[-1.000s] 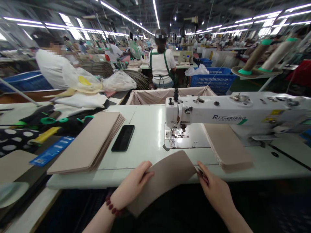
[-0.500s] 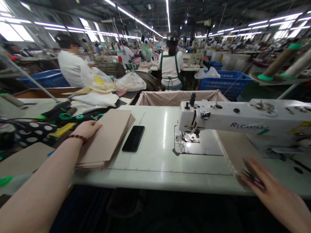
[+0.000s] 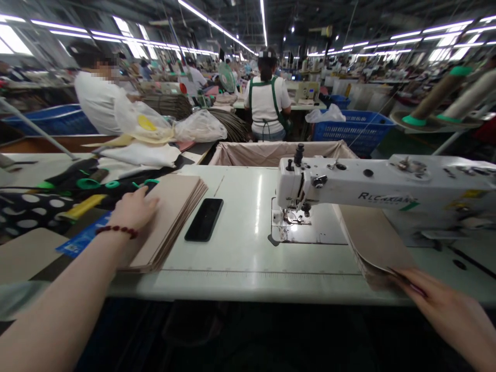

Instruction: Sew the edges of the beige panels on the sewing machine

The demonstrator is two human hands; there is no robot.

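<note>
Right hand (image 3: 437, 307): nearest the camera, in front of and to the right of the sewing machine (image 3: 372, 188), beyond the front edge of the counter (image 3: 240, 263). Its fingertips (image 3: 405, 279) touch the near corner of the right stack (image 3: 372, 240) of tan sheets, where the top sheets curl up off the pile. Cannot tell whether the fingers are closed on a sheet or only lie against it. A thin dark item shows at the fingertips, too blurred to identify.

Right stack: lies on the counter under the machine's arm, just right of the needle plate (image 3: 310, 232).

Left hand (image 3: 134, 209): released, palm down, fingers flat on the left stack (image 3: 174, 206) of the same tan sheets, well to the left of the machine. A dark red beaded bracelet (image 3: 116, 231) is on the wrist.

Phone (image 3: 204, 219): black, lying flat, between the left stack and the machine, just beside the stack.

Farther left of the machine, past the left stack: a blue card (image 3: 79, 240) and polka-dot fabric (image 3: 19, 214).

Behind the machine: a cloth-lined bin (image 3: 279, 152) at the counter's far edge. Beyond it sits a person in a white shirt with green apron straps (image 3: 267, 103), back to the camera, and a blue crate (image 3: 352, 129) stands to that person's right. Thread cones (image 3: 434, 101) stand behind the machine's right end. Another person in white (image 3: 96, 101) is far behind and to the left.
</note>
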